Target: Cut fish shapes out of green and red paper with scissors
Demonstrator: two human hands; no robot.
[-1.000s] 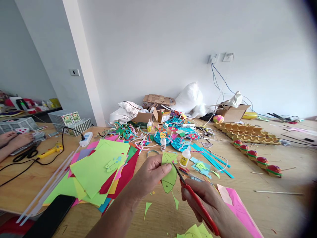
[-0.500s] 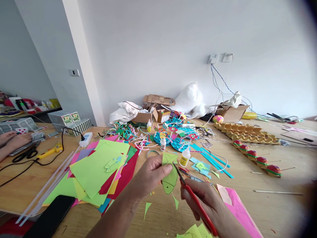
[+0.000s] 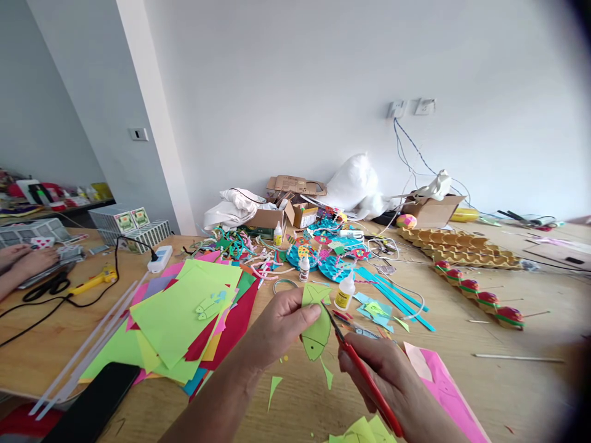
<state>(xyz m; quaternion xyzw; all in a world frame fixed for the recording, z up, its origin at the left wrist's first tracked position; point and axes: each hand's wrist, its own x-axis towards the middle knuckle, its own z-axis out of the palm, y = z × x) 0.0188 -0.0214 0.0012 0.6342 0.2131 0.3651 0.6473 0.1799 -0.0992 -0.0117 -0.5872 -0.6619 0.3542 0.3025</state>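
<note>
My left hand pinches a green paper fish between thumb and fingers, near its tail end. The fish has a drawn outline and a black eye dot, its head pointing down. Wrapped round red-handled scissors, my right hand holds their dark blades at the fish's right edge. A narrow green offcut hangs just below the fish. Another green scrap lies on the table, and more green paper pieces are at the bottom edge.
Stacked coloured paper and a black phone are at left. Glue bottles stand beyond my hands, near blue strips. Pink paper lies right; egg-carton pieces lie farther back. Another person's hands show at far left.
The scissors and my right hand have shifted very slightly. My left hand and the green fish are nearly unchanged.
</note>
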